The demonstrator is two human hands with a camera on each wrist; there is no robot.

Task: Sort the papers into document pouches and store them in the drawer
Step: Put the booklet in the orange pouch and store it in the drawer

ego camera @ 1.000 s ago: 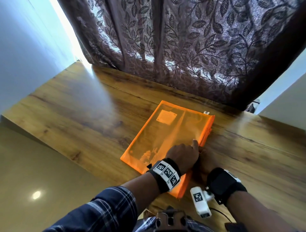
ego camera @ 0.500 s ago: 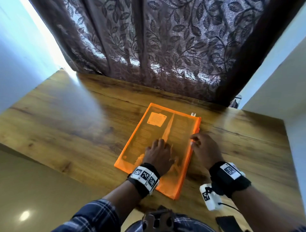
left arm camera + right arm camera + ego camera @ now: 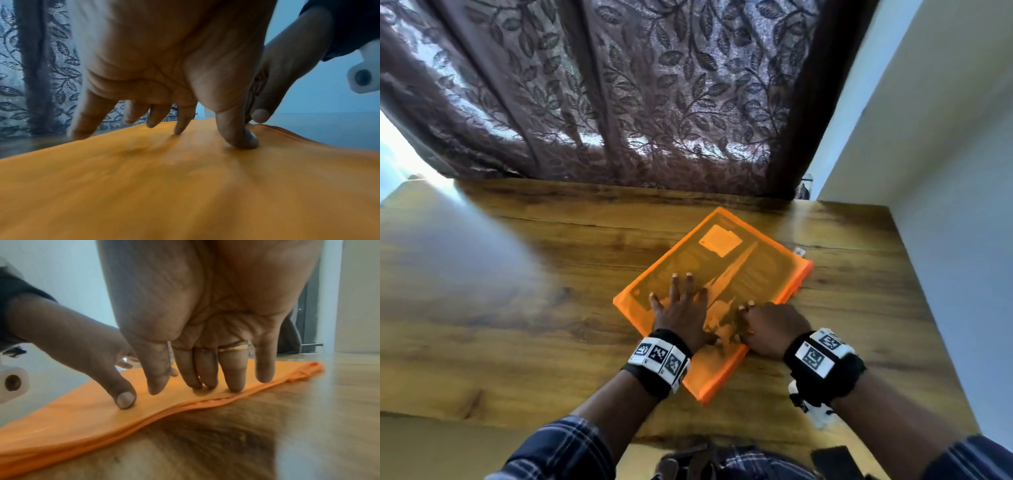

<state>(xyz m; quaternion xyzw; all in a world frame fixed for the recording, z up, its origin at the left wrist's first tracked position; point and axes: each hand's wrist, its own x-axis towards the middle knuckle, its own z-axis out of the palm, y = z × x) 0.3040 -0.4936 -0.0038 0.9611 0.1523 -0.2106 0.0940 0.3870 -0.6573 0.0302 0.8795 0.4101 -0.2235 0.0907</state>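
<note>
An orange mesh document pouch (image 3: 739,260) lies flat on the wooden table (image 3: 517,291), with printed papers (image 3: 763,270) showing through it. A white zip pull (image 3: 799,251) sticks out at its far right corner. My left hand (image 3: 681,308) rests flat on the pouch's near half, fingers spread; its thumb (image 3: 240,139) presses the orange surface (image 3: 185,186). My right hand (image 3: 763,325) presses down beside it with straight fingers (image 3: 234,379) along the pouch's right zip edge (image 3: 205,402). Neither hand grips anything.
A brown leaf-patterned curtain (image 3: 637,102) hangs along the table's far edge. A pale wall (image 3: 945,171) stands close on the right. A dark flat object (image 3: 832,459) lies at the table's near edge. Bare wood (image 3: 246,434) lies right of the pouch.
My left hand went from curled at the pouch's right edge to flat on its face. My right hand slid back along the right edge towards me.
</note>
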